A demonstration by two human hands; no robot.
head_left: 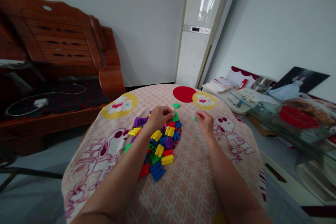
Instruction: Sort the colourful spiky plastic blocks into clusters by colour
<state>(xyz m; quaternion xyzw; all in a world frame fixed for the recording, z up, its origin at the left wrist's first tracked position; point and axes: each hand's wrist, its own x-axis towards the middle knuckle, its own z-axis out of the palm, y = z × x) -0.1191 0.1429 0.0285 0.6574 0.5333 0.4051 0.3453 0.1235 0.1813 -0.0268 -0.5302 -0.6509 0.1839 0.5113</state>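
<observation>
My left hand (160, 117) reaches over a heap of plastic building blocks, its fingers closed together at the tips on a green block (175, 116) at the heap's far right edge. To the right, apart from the heap, my right hand (205, 123) pinches a small green block (195, 119), mostly hidden by the fingers. A single green block (176, 105) lies on the cloth beyond both hands. The heap mixes yellow blocks (167, 160), blue blocks (157, 172), a purple block (169, 142), plus red and green ones. My left forearm covers part of it.
A patterned cloth (189, 182) covers the round table. On the right stands a glass-topped cabinet (275, 126) with papers, a red bowl (299, 117) and a photo (299, 80). A wooden bench (60, 42) is at left; a tall white appliance (194, 52) stands behind.
</observation>
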